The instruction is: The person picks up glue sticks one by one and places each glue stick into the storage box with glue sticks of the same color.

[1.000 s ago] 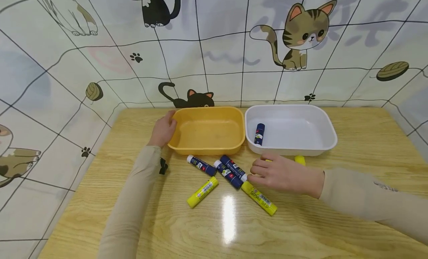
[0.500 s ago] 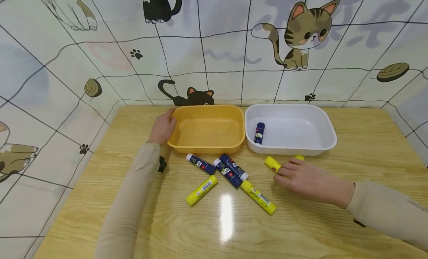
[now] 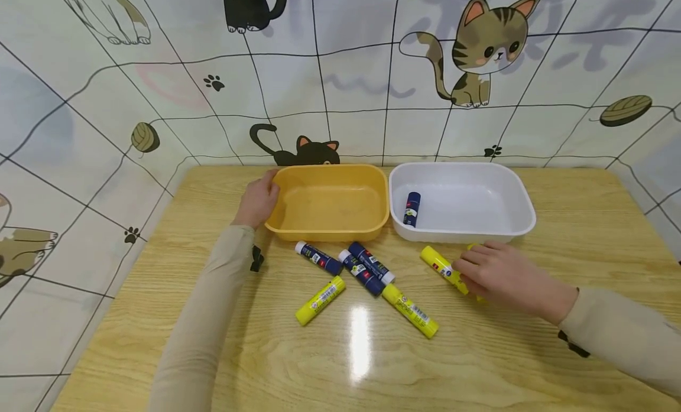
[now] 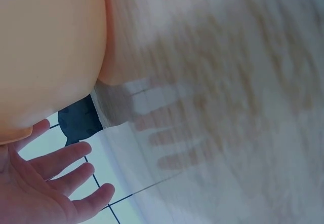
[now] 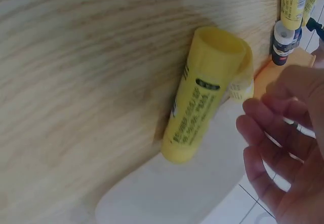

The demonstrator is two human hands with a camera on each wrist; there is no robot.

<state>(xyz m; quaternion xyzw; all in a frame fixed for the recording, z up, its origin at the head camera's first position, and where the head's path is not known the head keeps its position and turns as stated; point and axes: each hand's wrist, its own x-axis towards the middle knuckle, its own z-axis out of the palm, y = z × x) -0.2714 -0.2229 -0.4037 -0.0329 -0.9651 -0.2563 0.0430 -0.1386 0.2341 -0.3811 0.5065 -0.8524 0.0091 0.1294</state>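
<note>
My left hand rests at the left end of the orange-yellow basin; the left wrist view shows its fingers loosely extended beside the basin wall, the thumb mostly hidden. Over two yellow glue sticks in front of the white basin hovers my right hand. One yellow glue stick shows largely uncovered; the other glue stick is mostly under the hand in the head view. In the right wrist view the bent fingers stand apart from that stick, with nothing between them.
A navy glue stick lies inside the white basin. Scattered before the basins are navy glue sticks, two overlapping, and two more yellow glue sticks. A cat-patterned wall covering rises behind the table.
My right hand has shifted right, uncovering the left one of the two yellow glue sticks that were beneath it. My left hand has stayed at the orange-yellow basin.
</note>
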